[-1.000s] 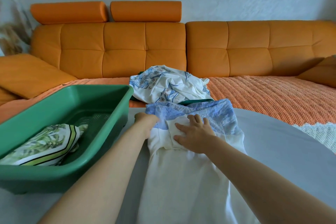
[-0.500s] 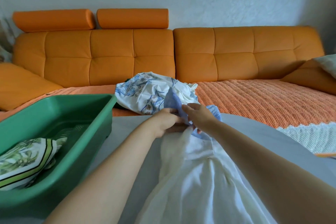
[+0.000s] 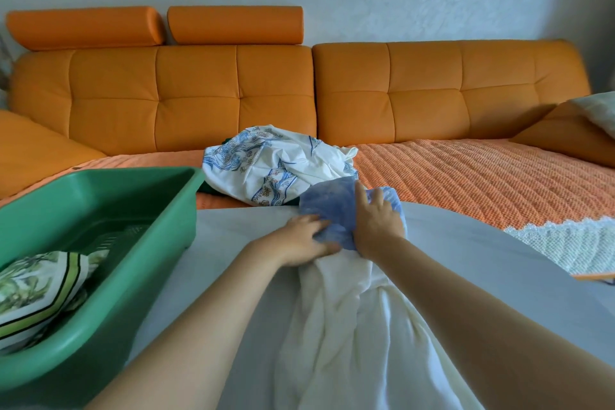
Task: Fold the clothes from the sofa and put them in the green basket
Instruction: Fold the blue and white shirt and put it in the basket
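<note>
Both hands grip one garment [image 3: 349,326] at the table's [image 3: 466,260] far edge — left hand [image 3: 304,241] and right hand [image 3: 376,218] pinching its blue end; basket [image 3: 159,230] at the left edge.

Soft, even daylight; perhaps slight motion blur, wide-angle bowing at edges.

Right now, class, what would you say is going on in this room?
A person is folding laundry at a grey table in front of an orange sofa. Both hands, the left hand and the right hand, grip the blue end of a white garment that trails toward the camera. A crumpled blue-patterned cloth waits on the sofa. The green basket at left already holds one folded leafy-print item.
</note>
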### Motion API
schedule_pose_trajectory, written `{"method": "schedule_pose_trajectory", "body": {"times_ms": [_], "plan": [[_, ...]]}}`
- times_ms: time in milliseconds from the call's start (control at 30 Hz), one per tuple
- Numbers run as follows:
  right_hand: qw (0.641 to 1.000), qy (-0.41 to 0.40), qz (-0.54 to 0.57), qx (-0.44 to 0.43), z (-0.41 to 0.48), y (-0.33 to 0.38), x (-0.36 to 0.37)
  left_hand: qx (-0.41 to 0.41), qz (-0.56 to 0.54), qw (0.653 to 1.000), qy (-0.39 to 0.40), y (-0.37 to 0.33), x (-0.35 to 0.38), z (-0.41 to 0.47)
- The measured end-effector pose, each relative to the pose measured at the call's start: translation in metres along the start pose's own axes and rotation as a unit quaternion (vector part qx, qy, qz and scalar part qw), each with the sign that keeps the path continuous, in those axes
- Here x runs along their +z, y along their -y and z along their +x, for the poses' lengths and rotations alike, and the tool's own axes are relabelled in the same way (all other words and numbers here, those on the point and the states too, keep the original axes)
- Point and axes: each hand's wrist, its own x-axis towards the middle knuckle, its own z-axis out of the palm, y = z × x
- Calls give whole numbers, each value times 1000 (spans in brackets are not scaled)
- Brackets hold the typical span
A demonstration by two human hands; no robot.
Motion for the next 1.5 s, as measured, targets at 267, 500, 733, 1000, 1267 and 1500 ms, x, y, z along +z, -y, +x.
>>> {"method": "schedule_pose_trajectory", "body": {"times_ms": [267, 500, 733, 1000, 1267, 1500], "plan": [[942, -68, -205, -256, 17, -10, 10, -41, 91, 994, 33, 3, 8, 0], [970, 56, -220, -90, 38, -12, 18, -37, 99, 994, -23, 6, 10, 15], [969, -41, -152, -190, 51, 8, 22, -3, 51, 995, -91, 15, 12, 19], [984, 148, -12, -102, 62, -9, 44, -91, 90, 992, -20, 22, -1, 12], [985, 126, -8, -114, 54, -7, 42, -81, 103, 991, 0, 25, 15, 18], [984, 63, 10, -165, 20, 13, -6, -56, 33, 992, -105, 14, -13, -7]]}}
